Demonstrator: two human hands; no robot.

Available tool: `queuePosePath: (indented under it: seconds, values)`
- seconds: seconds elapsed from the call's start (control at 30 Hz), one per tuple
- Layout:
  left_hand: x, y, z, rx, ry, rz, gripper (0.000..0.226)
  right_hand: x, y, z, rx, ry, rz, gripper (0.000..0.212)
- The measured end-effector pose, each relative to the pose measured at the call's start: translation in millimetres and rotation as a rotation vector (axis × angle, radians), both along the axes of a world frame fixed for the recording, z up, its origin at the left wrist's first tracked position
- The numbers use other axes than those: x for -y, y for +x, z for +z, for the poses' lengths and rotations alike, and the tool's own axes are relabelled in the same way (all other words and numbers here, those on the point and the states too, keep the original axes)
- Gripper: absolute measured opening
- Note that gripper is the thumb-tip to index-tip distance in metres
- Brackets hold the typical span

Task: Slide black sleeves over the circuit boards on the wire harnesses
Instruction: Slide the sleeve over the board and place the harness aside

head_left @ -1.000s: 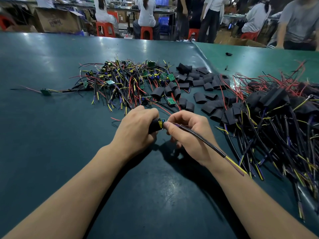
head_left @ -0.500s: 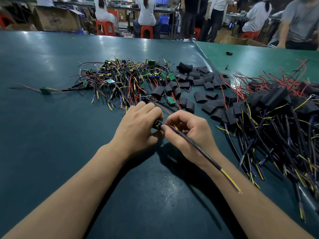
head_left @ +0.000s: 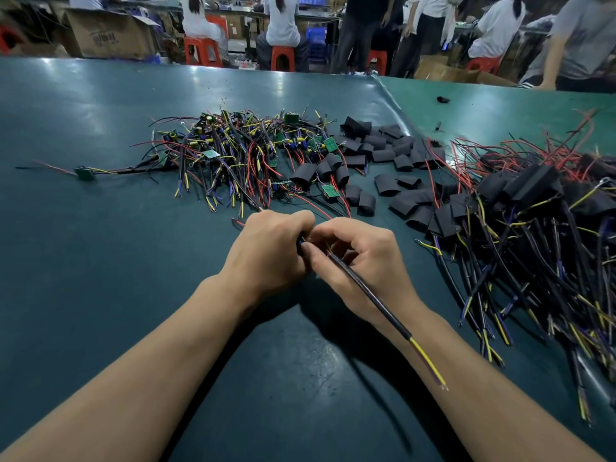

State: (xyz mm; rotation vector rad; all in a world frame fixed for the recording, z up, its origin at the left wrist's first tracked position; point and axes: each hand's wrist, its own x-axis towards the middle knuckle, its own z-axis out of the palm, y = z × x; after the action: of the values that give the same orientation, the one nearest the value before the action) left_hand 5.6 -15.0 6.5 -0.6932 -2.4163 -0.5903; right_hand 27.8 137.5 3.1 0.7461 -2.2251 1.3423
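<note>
Wire harness (head_left: 366, 291) runs back over the right hand (head_left: 370, 261), pinched at its front end; left hand (head_left: 270, 251) keeps a closed grip there, contents hidden, above the table (head_left: 100, 261).

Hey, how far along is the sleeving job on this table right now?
Done: the pile at right holds harnesses already in black sleeves. In hand: the left hand grips the sleeve end while the right hand pinches the black cable, the board almost hidden between them. Left: a tangle of bare green boards and a heap of loose sleeves. Much remains.
</note>
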Motion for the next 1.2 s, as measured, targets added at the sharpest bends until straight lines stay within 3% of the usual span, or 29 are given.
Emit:
queuePosePath:
  seconds: [0.13, 0.33, 0.43, 0.57, 0.8, 1.03, 1.2]
  values:
    - [-1, 2, 0, -0.023, 0.01, -0.021, 0.011, 1, 1, 0, -0.053, 0.03, 0.024, 0.004]
    - [-5, 3, 0, -0.098, -0.006, -0.029, 0.018, 0, -1, -1, -0.096, 0.039, 0.002, 0.005]
    - [-5, 5, 1, -0.097, 0.079, -0.03, 0.009, 2, -1, 0, 0.143, -0.177, 0.064, 0.007]
    - [1, 6, 4, -0.119, 0.194, -0.002, 0.036, -5, -8, 7, 0.526, -0.502, 0.045, 0.014]
    - [7, 4, 2, -0.248, 0.151, -0.1, 0.034, -16, -15, 12, 0.73, -0.79, 0.082, 0.018]
    - [8, 2, 1, -0.293, 0.141, -0.101, 0.039, -20, -15, 10, 0.479, -0.541, 0.058, 0.016]
    - [9, 5, 4, -0.232, 0.14, -0.062, 0.048, -20, -12, 10, 0.434, -0.489, 0.057, 0.014]
